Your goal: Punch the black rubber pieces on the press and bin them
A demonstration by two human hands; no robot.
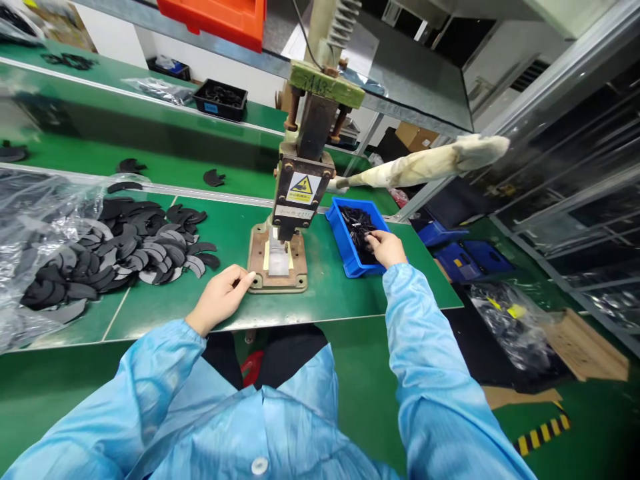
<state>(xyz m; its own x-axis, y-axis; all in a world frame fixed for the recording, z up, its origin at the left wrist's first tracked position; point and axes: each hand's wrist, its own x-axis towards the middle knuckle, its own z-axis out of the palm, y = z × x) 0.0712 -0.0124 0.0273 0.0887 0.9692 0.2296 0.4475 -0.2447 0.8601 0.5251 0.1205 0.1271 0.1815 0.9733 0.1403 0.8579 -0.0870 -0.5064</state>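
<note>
My left hand (223,297) rests at the table's front, loosely curled, its fingertips touching the left front corner of the press base plate (254,283); no part shows in it. The hand press (305,180) stands upright in front of me, its ram above a pale metal fixture (279,260). Over a blue bin (350,263) on the right, my right hand (389,249) reaches in with fingers pinched among small black parts (357,227). Which piece they grip is partly hidden.
A heap of black curved plates (135,247) lies left beside clear plastic film (45,233). The press's wrapped lever (430,163) sticks out to the right. Behind are a green conveyor belt (175,143) and a black tray (220,110). An orange bin (215,20) hangs overhead.
</note>
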